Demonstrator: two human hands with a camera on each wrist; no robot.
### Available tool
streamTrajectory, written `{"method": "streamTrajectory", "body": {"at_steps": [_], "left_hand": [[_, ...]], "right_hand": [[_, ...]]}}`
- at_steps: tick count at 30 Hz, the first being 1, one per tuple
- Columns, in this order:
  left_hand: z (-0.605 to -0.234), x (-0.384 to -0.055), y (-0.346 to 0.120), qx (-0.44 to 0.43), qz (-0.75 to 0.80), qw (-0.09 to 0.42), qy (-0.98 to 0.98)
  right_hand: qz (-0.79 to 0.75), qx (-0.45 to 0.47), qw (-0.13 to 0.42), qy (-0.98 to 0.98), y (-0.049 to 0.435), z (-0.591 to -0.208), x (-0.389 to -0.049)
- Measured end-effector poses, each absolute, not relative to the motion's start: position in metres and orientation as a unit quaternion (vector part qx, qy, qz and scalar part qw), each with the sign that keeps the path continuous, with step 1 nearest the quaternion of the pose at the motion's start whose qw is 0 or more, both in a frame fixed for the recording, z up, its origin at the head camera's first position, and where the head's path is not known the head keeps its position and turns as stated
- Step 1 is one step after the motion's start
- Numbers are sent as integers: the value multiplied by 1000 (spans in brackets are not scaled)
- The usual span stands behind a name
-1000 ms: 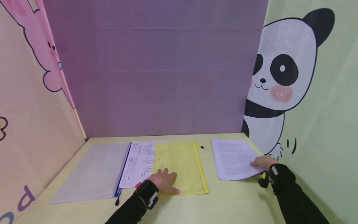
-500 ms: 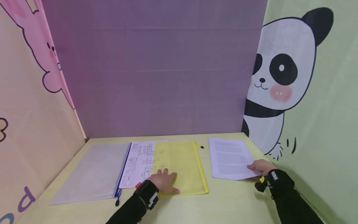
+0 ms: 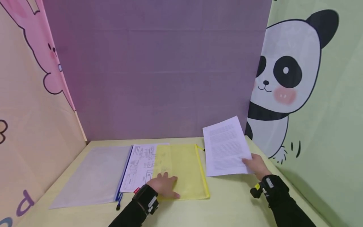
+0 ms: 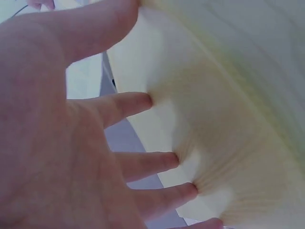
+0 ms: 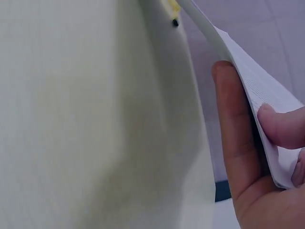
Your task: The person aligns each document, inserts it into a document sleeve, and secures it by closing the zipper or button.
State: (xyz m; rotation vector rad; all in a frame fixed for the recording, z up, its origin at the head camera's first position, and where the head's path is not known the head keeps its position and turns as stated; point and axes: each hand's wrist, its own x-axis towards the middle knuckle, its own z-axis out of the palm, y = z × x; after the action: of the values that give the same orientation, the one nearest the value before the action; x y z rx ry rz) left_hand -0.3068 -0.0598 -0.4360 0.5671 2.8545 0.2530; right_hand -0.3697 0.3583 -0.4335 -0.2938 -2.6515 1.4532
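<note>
My right hand (image 3: 256,165) grips a stack of printed papers (image 3: 227,148) by its near right corner, thumb on the printed face and fingers behind. The stack tilts up off the table (image 3: 198,214), its text facing me. It lies just left of my right hand and reaches away beyond it, while from my left hand (image 3: 163,185) it sits well apart, to the right and farther out. Its left edge comes close to the yellow folder (image 3: 187,170), in front of that folder's zip pull.

My left hand grasps nothing: its fingers are spread, and the fingertips press on the near left part of the yellow folder, where the left wrist view shows small creases in the plastic. Under the folder's left side, or inside it, I cannot tell which, runs a diagram sheet (image 3: 136,170), its bare part to the left of my left hand. Farther left lies a clear folder (image 3: 90,176) with a blue zip edge beside that sheet.
</note>
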Motion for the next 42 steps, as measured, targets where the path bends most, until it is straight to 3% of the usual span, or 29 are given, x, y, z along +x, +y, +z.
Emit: {"method": "streamTrajectory", "body": {"at_steps": [13,23,32,42], "left_hand": [[-431,-306,-69,169,114,116,972],[-446,-306,-42,100,78,25,992],[-426,-298,21,81,56,-23,995],[-431,-305,51,44,42,20,998]], "right_hand": [[559,-103,100,-817,307,-435,-365],[535,-116,144,-825,310,-443,-359],[554,-125,147,-810,316,-452,-358],[568,-131,152,-798,318,-455,-358]]}}
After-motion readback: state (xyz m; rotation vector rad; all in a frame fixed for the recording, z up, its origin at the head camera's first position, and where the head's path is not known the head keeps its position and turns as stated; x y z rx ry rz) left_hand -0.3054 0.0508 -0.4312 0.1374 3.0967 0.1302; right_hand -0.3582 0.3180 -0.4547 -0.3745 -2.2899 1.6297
